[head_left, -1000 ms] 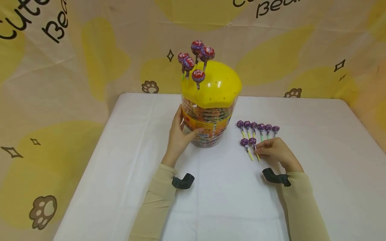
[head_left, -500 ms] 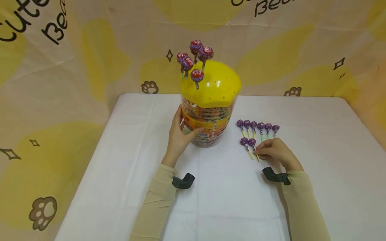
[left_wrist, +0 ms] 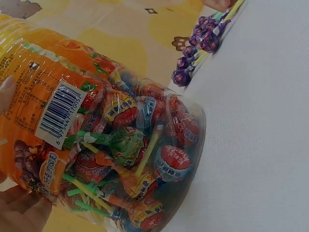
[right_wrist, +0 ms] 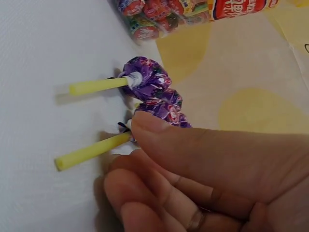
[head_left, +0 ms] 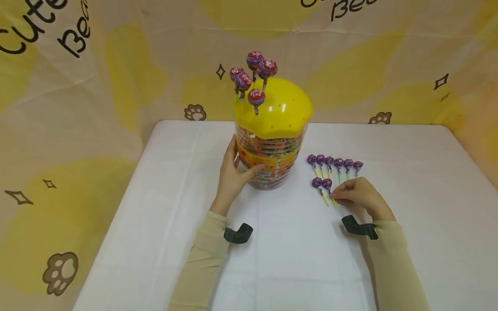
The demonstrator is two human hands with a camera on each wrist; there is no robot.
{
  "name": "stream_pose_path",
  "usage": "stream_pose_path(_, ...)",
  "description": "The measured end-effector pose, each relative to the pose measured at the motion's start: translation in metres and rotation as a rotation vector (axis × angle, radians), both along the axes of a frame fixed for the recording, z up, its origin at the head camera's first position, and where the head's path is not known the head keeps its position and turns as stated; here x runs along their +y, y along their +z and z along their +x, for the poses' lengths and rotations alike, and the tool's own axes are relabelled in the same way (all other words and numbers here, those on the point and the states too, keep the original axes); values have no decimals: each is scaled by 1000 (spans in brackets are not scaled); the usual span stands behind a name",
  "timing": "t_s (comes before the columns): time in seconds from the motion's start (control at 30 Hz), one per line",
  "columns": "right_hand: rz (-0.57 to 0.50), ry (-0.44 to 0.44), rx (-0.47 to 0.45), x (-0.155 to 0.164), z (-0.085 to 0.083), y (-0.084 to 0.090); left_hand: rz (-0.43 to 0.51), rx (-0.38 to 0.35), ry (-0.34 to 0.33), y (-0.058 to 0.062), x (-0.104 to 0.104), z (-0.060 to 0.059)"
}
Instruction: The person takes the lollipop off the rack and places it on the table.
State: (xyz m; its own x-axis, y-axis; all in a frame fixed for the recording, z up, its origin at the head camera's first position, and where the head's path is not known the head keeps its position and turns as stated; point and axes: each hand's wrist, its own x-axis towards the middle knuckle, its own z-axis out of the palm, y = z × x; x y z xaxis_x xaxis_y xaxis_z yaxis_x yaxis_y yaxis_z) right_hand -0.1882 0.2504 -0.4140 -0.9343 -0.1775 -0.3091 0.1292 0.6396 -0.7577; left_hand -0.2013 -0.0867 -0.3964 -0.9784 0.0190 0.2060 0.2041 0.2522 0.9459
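Slippage is what worries me most: my right hand (head_left: 359, 194) sits with thumb and curled fingers closing on the purple foil-wrapped lollipop with the yellow stick (right_wrist: 104, 146), the nearer-right of two lying just in front of the back row, and the thumb tip (right_wrist: 149, 126) rests where the foil knot meets the stick. That stick looks thin, smooth and round, so I judge it could roll out from under my fingertips on the white cloth-covered table (head_left: 408, 242). Its neighbour, a second purple lollipop on a yellow stick (right_wrist: 125, 83), lies just beside it, and a careless nudge might knock it askew or push it toward the row of six purple lollipops on green and yellow sticks (head_left: 333, 165) behind.

My left hand (head_left: 232, 179) grips the side of the tall clear plastic jar packed with wrapped lollipops (head_left: 272, 157), thumb across the front, fingers round the left wall. The wall is glossy, ribbed and wrapped in slick orange film with a barcode label (left_wrist: 58, 113), so I think my palm could slide. The jar is top-heavy in look: its domed yellow plastic lid dotted with small holes (head_left: 285, 110) carries five red-wrapped lollipops standing upright (head_left: 253, 80) near the back-left, and a tilt could shake them loose.
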Motion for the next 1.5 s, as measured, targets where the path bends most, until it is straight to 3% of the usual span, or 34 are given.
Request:
stream_pose_path(0.13, -22, -55, 57, 0, 2, 5, 2, 0, -2, 0, 1, 1)
stream_pose_path(0.33, -208, -174, 267, -15, -1, 25, 3, -2, -2, 0, 1, 2)
stream_pose_path(0.6, -483, -288, 501, -53, -10, 80, 17, -4, -6, 0, 1, 1)
stream_pose_path(0.73, -672, -290, 575, -72, -15, 111, 13, 9, -4, 2, 1, 0)
stream_pose_path(0.87, -787, -247, 616, -95, -19, 137, 21, -7, -3, 4, 1, 0)
stream_pose_path(1.17, -753, -133, 687, -145, -29, 175, 45, -23, 4, 2, 1, 1)
stream_pose_path(1.5, -688, -104, 751, -168, -39, 178, 31, -29, -1, 1, 1, 4)
